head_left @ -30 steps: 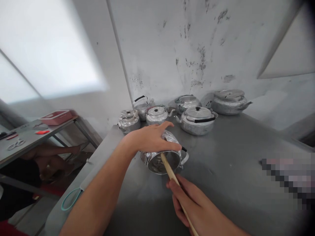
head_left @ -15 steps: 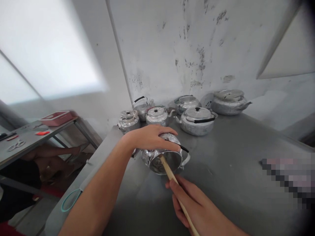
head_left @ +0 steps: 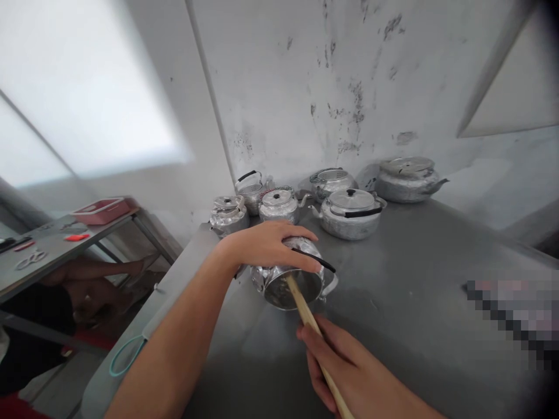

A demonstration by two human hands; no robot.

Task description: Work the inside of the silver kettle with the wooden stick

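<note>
A dented silver kettle (head_left: 267,280) lies tipped on the grey table (head_left: 419,302), its round opening facing me. Over its top rests my left hand (head_left: 275,247), fingers spread around the body beside the black handle grip. My right hand (head_left: 334,361) is closed around a pale wooden stick (head_left: 305,311), and the far end of the stick is inside the kettle's opening. What the tip touches inside is hard to make out.
Several kettles stand behind, including a wide lidded one (head_left: 351,218) and a large one (head_left: 408,181) by the wall. At left, a side table (head_left: 52,256) holds a pink basket (head_left: 102,210) and scissors (head_left: 30,260); a person's arm (head_left: 100,267) shows beneath.
My right hand and the stick have shifted slightly to the right and down, the tip still inside the opening. My left hand stays on the kettle.
</note>
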